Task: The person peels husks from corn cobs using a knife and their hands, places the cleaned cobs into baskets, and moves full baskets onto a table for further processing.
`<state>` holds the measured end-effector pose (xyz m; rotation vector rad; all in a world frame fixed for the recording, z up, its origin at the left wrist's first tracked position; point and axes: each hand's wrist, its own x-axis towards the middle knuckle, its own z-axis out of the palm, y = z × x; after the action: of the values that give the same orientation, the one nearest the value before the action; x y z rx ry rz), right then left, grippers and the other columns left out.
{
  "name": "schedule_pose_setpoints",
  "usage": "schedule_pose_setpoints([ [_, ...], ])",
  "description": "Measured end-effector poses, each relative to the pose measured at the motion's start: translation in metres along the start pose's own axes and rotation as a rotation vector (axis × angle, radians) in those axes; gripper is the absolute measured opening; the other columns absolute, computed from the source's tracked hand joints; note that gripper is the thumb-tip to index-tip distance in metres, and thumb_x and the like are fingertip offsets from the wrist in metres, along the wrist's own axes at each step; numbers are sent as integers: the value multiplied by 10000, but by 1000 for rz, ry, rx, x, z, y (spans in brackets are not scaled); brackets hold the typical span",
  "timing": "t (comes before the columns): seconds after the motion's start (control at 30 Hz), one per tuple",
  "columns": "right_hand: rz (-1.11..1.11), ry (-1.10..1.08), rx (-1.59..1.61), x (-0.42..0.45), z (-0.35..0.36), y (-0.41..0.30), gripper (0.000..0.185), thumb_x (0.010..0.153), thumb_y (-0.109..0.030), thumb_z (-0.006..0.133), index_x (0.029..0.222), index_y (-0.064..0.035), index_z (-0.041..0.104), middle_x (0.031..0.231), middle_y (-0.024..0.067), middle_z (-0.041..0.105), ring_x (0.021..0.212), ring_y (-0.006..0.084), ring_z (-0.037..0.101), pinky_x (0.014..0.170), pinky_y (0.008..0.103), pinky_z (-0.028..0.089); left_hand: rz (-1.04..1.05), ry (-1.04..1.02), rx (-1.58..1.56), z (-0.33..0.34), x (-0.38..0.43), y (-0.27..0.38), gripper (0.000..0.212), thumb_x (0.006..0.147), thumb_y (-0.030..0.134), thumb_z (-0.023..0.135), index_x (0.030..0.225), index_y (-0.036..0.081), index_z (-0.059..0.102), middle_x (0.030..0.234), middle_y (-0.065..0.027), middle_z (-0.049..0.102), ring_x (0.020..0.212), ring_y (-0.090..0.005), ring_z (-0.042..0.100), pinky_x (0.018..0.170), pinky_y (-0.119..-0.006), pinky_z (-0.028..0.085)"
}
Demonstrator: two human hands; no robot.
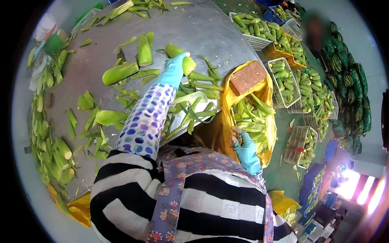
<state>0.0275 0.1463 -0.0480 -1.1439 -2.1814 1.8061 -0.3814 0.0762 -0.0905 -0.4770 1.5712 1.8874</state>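
Observation:
My left hand (173, 70), in a light blue glove with bare fingertips, grips a green ear of corn in its husk (189, 65) on the metal table (197, 27). Low on the right, my right hand (247, 153) wears a similar glove and is closed around a thin tool, apparently a knife (233, 117), its blade pointing away from me. It is over the near side of an open yellow sack (225, 121) holding stripped husks (250, 117). A reddish brick (247, 78) weighs down the sack's far rim. Husked ears (120, 73) and loose leaves (194, 101) lie around my left hand.
More ears and husks (62, 164) line the table's left edge. Plastic crates of corn (284, 82) stand on the green floor at right, before stacked green net sacks (346, 91). One co-worker (45, 33) is at upper left, another person (316, 33) at upper right.

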Motion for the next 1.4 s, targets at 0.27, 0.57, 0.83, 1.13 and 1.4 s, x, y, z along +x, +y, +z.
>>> schedule_pose_setpoints([
  [0.27,-639,-31,-424,31,22,-68,613,915,-224,651,1454,-110,383,973,129,647,752,223,619,704,322,501,-286,-760,-720,-37,-109,-26,523,766,238,698,1176,-25,507,1097,-301,562,956,-408,611,924,-523,519],
  [0.57,-928,-78,-595,10,26,-73,735,881,-188,641,1506,-117,259,913,165,642,655,341,604,596,404,491,-332,-727,-723,-25,-206,-90,448,943,408,515,1176,31,580,1123,-178,637,998,-324,626,927,-481,503],
  [0.83,-815,-45,-652,-12,1,-56,712,899,-185,607,1511,-132,247,835,161,622,678,330,607,609,402,485,-279,-539,-704,-1,-246,-132,455,937,424,495,1200,62,575,1144,-142,639,1033,-315,605,894,-477,504],
  [1.13,-850,-7,-572,-20,-25,-53,635,902,-146,599,1482,-238,357,748,127,581,649,312,576,612,383,477,-163,-407,-609,19,-269,-137,384,903,373,612,1168,98,577,1096,-99,648,954,-263,648,820,-416,549],
  [1.4,-976,216,-313,39,-67,-26,434,986,-154,521,1413,-103,465,1153,84,635,747,102,563,615,287,507,-407,-696,-161,-5,-282,-104,574,914,434,568,1315,31,490,1140,-257,601,888,-354,661,775,-460,584],
])
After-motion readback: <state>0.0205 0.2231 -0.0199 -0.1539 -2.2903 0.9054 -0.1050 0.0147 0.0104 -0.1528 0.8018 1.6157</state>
